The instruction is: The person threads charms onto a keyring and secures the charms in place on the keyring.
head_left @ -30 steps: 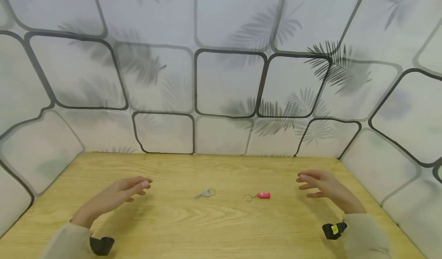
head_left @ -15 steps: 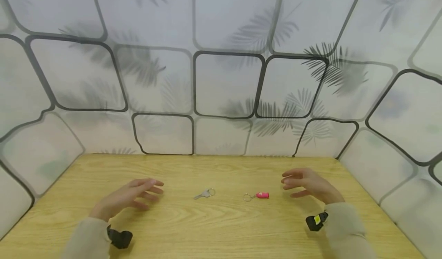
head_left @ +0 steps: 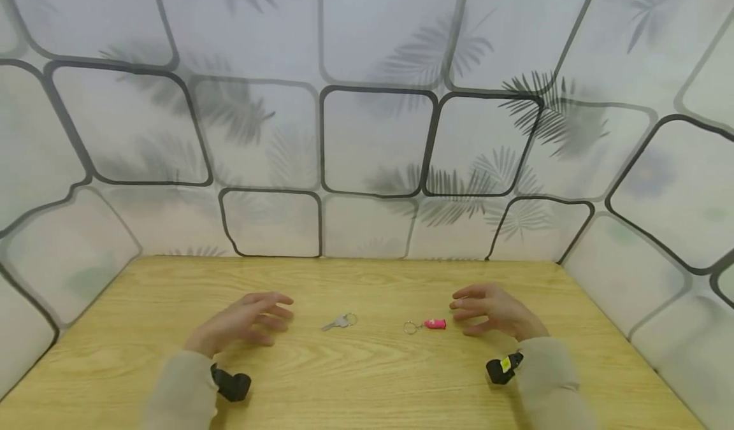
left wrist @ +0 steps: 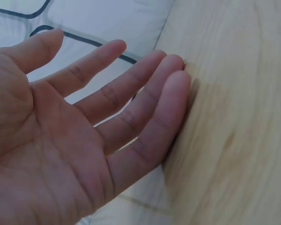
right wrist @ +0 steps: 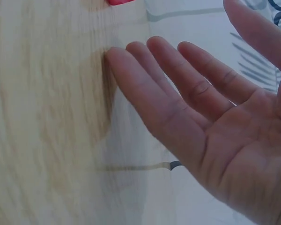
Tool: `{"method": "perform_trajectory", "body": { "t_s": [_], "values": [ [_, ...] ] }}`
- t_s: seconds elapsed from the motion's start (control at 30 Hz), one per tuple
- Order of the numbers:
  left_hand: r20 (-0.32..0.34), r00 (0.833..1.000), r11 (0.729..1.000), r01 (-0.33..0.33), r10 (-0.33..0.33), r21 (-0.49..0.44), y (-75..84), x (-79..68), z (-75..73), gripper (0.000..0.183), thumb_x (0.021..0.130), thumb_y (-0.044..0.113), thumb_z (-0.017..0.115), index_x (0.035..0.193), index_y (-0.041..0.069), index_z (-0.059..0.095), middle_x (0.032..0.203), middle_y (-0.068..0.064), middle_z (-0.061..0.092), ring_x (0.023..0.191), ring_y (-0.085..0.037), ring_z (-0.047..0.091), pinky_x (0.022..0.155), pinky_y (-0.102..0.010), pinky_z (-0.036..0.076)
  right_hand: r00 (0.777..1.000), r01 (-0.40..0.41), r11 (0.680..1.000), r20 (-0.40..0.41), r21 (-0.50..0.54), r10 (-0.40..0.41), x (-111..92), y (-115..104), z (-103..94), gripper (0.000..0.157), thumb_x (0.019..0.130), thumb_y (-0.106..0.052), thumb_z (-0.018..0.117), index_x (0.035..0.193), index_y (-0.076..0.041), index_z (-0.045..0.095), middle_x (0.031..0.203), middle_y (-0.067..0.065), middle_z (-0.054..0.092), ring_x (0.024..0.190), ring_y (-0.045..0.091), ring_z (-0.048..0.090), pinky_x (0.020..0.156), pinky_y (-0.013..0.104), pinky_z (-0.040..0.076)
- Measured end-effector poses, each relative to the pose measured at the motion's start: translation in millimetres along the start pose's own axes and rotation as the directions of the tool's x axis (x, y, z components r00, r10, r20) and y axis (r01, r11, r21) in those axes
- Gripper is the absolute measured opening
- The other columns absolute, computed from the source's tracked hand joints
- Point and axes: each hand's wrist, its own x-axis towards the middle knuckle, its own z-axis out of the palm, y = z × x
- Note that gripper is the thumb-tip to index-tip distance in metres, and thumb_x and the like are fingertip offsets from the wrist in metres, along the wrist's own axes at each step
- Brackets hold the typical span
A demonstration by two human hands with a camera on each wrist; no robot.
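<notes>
A silver key (head_left: 341,321) on a thin ring lies flat on the wooden table, its blade pointing left. To its right is a pink keychain charm (head_left: 435,323), joined by a short chain to a metal ring (head_left: 410,327). My left hand (head_left: 245,318) is left of the key, fingers spread and relaxed, palm facing inward. Close to the charm's right side, my right hand (head_left: 494,310) holds nothing, its fingers loosely extended. In the right wrist view a bit of the pink charm (right wrist: 119,2) shows at the top edge. The left palm (left wrist: 51,140) holds nothing either.
The light wooden table (head_left: 367,379) reaches back to a pale wall (head_left: 373,137) patterned with rounded dark outlines and leaf shapes. Similar side walls (head_left: 654,277) flank it. A black wrist camera (head_left: 232,384) is worn on the left arm, another (head_left: 503,369) on the right.
Both hands have moved inward over the table, the left one rightward toward the key and the right one leftward toward the pink charm. The key and the charm lie where they were.
</notes>
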Motion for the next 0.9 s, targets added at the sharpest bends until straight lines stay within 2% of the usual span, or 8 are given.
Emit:
{"method": "perform_trajectory", "body": {
  "t_s": [0.17, 0.47, 0.67, 0.9],
  "values": [
    [-0.001, 1.000, 0.999, 0.008, -0.008, -0.040, -2.2, 7.7, 7.6, 0.061, 0.111, 0.039, 0.041, 0.146, -0.010, 0.041, 0.137, -0.028, 0.056, 0.119, -0.036, 0.061, 0.085, -0.044, 0.058, 1.000, -0.022, 1.000, -0.022, -0.002, 0.022, 2, -2, 5.7, 0.061, 0.103, -0.017, 0.060, 0.142, 0.022, 0.034, 0.139, 0.034, 0.051, 0.116, 0.035, 0.062, 0.087, 0.049, 0.057],
    [-0.019, 0.998, 0.995, 0.053, -0.054, -0.080, 0.9, 18.8, 13.4, 0.060, 0.110, 0.038, 0.044, 0.145, -0.010, 0.040, 0.136, -0.026, 0.057, 0.113, -0.033, 0.064, 0.084, -0.045, 0.058, 0.996, -0.082, 0.997, -0.036, 0.011, 0.083, 9, -4, 12.9, 0.057, 0.099, -0.012, 0.065, 0.139, 0.020, 0.039, 0.126, 0.024, 0.063, 0.104, 0.032, 0.068, 0.084, 0.048, 0.058],
    [-0.019, 0.996, 0.993, 0.080, -0.082, -0.090, 1.3, 24.5, 14.3, 0.053, 0.110, 0.033, 0.044, 0.141, -0.010, 0.045, 0.133, -0.024, 0.060, 0.106, -0.032, 0.068, 0.081, -0.043, 0.059, 0.996, -0.092, 0.995, 0.005, 0.027, 0.092, 13, -2, 11.8, 0.055, 0.100, -0.011, 0.063, 0.138, 0.021, 0.039, 0.130, 0.026, 0.061, 0.104, 0.030, 0.067, 0.086, 0.048, 0.058],
    [0.035, 0.995, 0.991, 0.099, -0.096, -0.091, 1.4, 34.9, 14.7, 0.048, 0.111, 0.027, 0.041, 0.137, -0.013, 0.047, 0.131, -0.025, 0.062, 0.092, -0.027, 0.072, 0.075, -0.040, 0.061, 0.995, -0.091, 0.995, 0.052, 0.045, 0.089, 19, 0, 7.9, 0.050, 0.099, -0.011, 0.064, 0.135, 0.018, 0.045, 0.128, 0.018, 0.064, 0.105, 0.029, 0.067, 0.085, 0.046, 0.058]
  ]
}}
